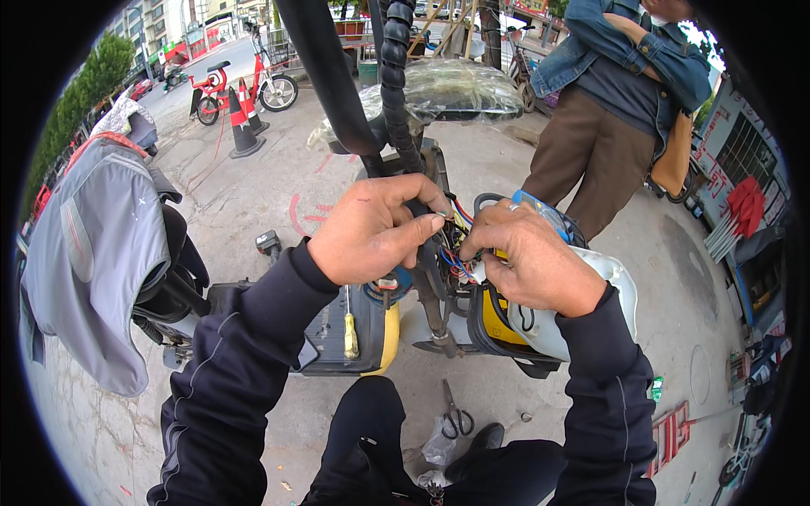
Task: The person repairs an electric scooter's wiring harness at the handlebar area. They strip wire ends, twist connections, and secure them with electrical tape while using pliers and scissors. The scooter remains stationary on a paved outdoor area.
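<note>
The coloured wires (460, 268) are sitting bunched beside a dark upright tube (434, 314), probably light, flexible and fragile at the ends, their insulation offering the safest hold. The left hand (371, 229) is pinching narrowly, seemingly on one strand; the right hand (540, 260) is curling over them, its grip hidden.

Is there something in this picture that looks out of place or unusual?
Yes, the scissors lie on the ground near a shoe, where someone might step on them. Also, coloured wires sit exposed and tangled between the left hand and right hand.
</note>
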`<action>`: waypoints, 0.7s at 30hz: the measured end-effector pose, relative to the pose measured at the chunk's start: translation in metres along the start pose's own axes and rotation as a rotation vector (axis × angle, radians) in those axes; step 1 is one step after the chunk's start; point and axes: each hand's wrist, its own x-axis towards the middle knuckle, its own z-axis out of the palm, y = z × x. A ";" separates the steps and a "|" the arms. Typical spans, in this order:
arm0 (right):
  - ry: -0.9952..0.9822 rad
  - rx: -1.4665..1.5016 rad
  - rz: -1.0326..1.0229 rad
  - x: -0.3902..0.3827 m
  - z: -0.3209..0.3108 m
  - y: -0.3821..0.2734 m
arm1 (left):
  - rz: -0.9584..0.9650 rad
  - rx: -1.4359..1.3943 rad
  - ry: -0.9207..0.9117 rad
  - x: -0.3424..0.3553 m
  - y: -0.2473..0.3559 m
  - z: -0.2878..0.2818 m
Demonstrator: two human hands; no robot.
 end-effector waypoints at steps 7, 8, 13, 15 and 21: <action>0.026 -0.017 0.027 -0.004 0.000 0.001 | -0.001 0.013 -0.004 0.000 0.002 0.000; 0.039 -0.009 0.031 -0.005 0.000 0.000 | -0.006 0.019 -0.001 0.000 0.002 0.000; 0.039 0.012 0.033 -0.010 0.000 0.001 | 0.003 0.024 0.013 0.000 0.004 0.001; 0.057 -0.002 0.023 -0.010 0.001 0.002 | -0.007 0.066 0.013 -0.002 0.007 0.000; 0.104 0.036 0.034 -0.014 0.006 0.009 | -0.014 0.042 0.015 -0.001 0.007 0.001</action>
